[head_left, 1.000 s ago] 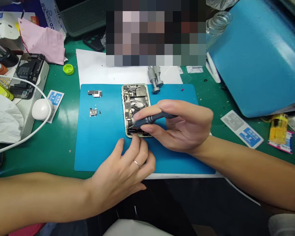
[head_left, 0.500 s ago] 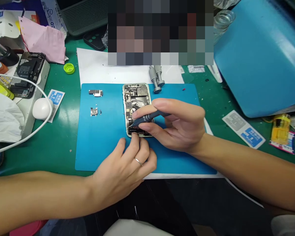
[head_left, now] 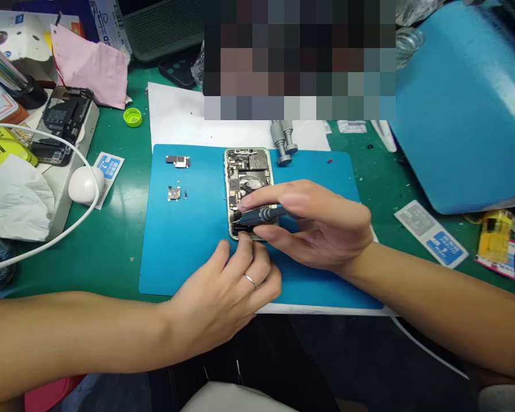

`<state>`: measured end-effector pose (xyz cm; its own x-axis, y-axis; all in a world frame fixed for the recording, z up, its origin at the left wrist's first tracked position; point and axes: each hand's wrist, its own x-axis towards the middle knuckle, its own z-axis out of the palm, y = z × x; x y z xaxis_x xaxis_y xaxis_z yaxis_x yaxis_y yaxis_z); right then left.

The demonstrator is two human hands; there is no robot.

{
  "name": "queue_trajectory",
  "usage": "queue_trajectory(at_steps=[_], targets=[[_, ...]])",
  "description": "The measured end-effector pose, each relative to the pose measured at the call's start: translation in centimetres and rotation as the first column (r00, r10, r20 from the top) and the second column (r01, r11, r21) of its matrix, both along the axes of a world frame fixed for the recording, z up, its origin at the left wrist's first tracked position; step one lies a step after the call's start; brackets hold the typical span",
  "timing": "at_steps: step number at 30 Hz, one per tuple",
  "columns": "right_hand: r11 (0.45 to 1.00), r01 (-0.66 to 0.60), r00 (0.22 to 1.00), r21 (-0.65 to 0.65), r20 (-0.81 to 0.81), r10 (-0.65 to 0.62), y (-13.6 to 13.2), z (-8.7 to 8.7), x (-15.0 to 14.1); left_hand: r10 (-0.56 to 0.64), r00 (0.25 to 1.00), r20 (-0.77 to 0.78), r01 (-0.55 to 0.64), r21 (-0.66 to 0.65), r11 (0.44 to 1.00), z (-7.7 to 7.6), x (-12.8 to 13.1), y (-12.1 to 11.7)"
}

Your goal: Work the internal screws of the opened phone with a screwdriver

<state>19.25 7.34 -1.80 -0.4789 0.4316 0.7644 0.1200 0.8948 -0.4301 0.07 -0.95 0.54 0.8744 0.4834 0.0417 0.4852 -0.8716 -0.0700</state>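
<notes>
An opened smartphone (head_left: 252, 182) with bare inner parts lies upright on the blue mat (head_left: 197, 252). My right hand (head_left: 326, 223) is closed on a dark grey screwdriver (head_left: 260, 216), held low and slanted, its tip among the parts near the phone's lower left. The exact contact of the tip is too small to make out. My left hand (head_left: 232, 286), with a ring, curls its fingertips against the phone's bottom edge, holding it there. Left of the phone on the mat are a metal shield plate (head_left: 178, 161), a small metal bracket (head_left: 174, 193) and tiny screws (head_left: 185, 194).
Grey screwdrivers (head_left: 282, 143) lie behind the phone on white paper (head_left: 175, 120). A white cable (head_left: 79, 220) loops at left beside a box carrying another opened phone (head_left: 64, 123). A large blue object (head_left: 463, 109) stands at right, near a card (head_left: 431, 233) and a yellow bottle (head_left: 495, 236).
The whole view has shifted, so the scene sits slightly farther right. The screwdriver lies a little flatter in my right hand. My left hand stays at the phone's lower edge.
</notes>
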Motion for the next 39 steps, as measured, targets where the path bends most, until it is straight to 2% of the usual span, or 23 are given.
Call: queue_trajectory(at_steps=[4,11,19,27,32,39], targets=[[0.996,0.071,0.997,0.05,-0.024,-0.07,0.0,0.0,-0.3,0.005,1.0,-0.01,-0.005,-0.008,1.0,0.1,-0.1,-0.1],[0.995,0.08,0.994,0.059,-0.08,-0.075,0.7,-0.6,-0.8,0.011,1.0,0.019,-0.011,0.003,1.0,0.0,-0.1,0.1],[0.991,0.109,0.994,0.076,0.001,-0.109,0.9,0.0,-0.8,0.015,0.999,0.03,-0.015,0.006,1.0,0.2,-0.2,0.1],[0.979,0.135,0.989,0.154,0.036,-0.142,0.7,0.2,-0.6,0.019,0.998,0.061,-0.019,-0.011,1.0,-0.1,-0.4,0.0],[0.976,0.111,0.984,0.186,0.117,-0.135,0.4,0.9,-0.5,0.013,0.996,0.089,-0.013,0.004,1.0,-0.4,-0.4,0.1],[0.968,0.165,0.979,0.189,0.087,-0.184,0.5,0.9,-0.7,-0.007,0.997,0.08,0.004,0.027,1.0,-0.4,-0.3,0.1]])
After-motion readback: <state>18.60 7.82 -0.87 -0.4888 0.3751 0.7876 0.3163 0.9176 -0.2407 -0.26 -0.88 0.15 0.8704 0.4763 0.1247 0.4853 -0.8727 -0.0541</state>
